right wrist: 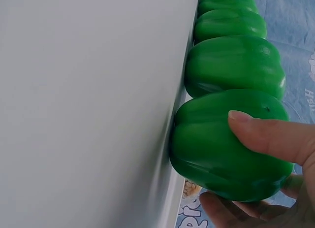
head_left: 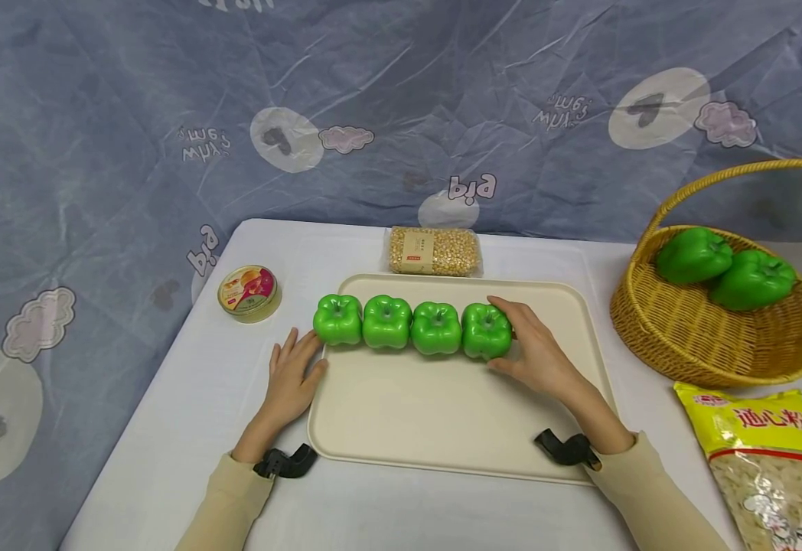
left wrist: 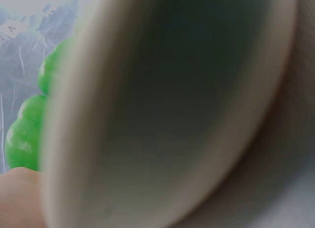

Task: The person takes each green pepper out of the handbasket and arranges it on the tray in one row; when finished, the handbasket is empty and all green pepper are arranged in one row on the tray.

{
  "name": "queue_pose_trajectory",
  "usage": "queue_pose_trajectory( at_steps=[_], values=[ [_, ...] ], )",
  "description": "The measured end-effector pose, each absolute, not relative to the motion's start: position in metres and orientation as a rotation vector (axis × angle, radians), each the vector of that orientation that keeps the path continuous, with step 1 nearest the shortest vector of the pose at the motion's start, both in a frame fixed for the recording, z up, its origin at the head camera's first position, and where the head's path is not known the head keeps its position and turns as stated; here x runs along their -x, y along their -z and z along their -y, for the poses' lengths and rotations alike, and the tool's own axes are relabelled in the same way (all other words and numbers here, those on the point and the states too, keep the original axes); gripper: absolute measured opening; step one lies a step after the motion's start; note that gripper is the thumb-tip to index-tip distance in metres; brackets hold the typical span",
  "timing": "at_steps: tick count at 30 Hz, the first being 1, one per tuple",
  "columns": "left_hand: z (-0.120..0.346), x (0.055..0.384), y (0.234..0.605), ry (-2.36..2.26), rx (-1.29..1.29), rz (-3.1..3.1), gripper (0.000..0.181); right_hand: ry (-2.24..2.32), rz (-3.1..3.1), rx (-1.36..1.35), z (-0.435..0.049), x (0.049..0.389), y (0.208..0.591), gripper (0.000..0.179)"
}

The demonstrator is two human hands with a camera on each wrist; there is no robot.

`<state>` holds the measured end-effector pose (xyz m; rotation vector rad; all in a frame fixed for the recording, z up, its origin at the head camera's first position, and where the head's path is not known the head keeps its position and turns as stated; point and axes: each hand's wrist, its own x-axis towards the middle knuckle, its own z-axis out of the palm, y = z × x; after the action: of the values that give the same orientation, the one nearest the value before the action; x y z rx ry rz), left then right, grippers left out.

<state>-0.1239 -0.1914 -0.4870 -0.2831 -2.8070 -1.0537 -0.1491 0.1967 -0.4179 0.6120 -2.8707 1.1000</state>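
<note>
The right hand clasps the rightmost green bell pepper between thumb and fingers, just left of its palm, ending a left-to-right row of four along the cream tray (the left hand, fingers apart, is nearer the leftmost pepper)

It looks like a staged tabletop set, in what sort of building cannot be told: a creased, printed sheet hangs behind a white-covered table, where a tin, pasta bag and basket surround a tray.
</note>
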Motion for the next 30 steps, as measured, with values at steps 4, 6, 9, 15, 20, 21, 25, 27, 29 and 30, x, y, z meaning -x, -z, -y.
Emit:
queue_pose_trajectory(
  at_steps=[4,6,9,15,20,21,25,27,29,30],
  values=[
    [0.191,0.125,0.487,1.051,0.280,2.807,0.045,-1.091,2.870,-0.619,-0.196,0.150,0.418,0.097],
    [0.191,0.125,0.487,1.047,0.278,2.815,0.046,-1.083,2.877,-0.620,-0.196,0.151,0.418,0.099],
    [0.191,0.125,0.487,1.045,0.277,2.817,0.046,-1.064,2.896,-0.613,-0.197,0.151,0.418,0.103],
    [0.192,0.125,0.488,1.045,0.278,2.819,0.046,-1.083,2.906,-0.618,-0.200,0.148,0.408,0.109],
    [0.192,0.125,0.489,1.046,0.276,2.826,0.046,-1.087,2.842,-0.657,-0.210,0.147,0.394,0.110],
    [0.192,0.125,0.489,1.049,0.276,2.825,0.045,-1.083,2.832,-0.663,-0.213,0.147,0.391,0.110],
    [0.193,0.124,0.490,1.048,0.276,2.823,0.045,-1.104,2.816,-0.664,-0.225,0.149,0.381,0.110],
    [0.193,0.124,0.489,1.049,0.275,2.823,0.045,-1.119,2.805,-0.651,-0.233,0.150,0.378,0.108],
    [0.192,0.124,0.489,1.050,0.276,2.824,0.045,-1.136,2.784,-0.620,-0.243,0.151,0.376,0.105],
    [0.192,0.124,0.489,1.051,0.277,2.824,0.045,-1.144,2.770,-0.599,-0.248,0.151,0.375,0.103]
  ],
)
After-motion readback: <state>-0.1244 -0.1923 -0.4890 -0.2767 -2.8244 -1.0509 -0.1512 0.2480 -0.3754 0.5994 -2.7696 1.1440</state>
